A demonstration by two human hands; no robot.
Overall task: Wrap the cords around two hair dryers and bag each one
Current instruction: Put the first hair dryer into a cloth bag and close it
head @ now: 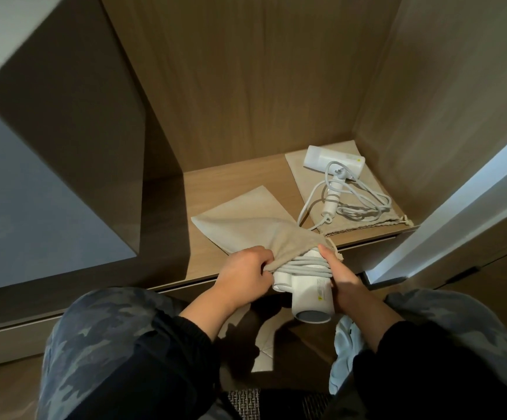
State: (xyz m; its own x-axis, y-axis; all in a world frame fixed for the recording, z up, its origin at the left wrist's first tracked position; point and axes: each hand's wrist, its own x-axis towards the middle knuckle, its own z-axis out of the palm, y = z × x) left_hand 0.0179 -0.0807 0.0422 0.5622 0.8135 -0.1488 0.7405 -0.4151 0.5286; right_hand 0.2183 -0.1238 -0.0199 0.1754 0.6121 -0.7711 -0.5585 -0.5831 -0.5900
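No legible text anywhere. On the cord-wrapped hair dryer (309, 298), half inside the drawstring bag (246, 228), there is a small grey print block (322, 285) on the barrel, too small to read. A tiny yellow round mark (319, 297) sits just below it. The second hair dryer (331, 160), behind and right of the cord-wrapped one, has a similar yellow dot (359, 160) on its barrel. No brand or number readable on either.
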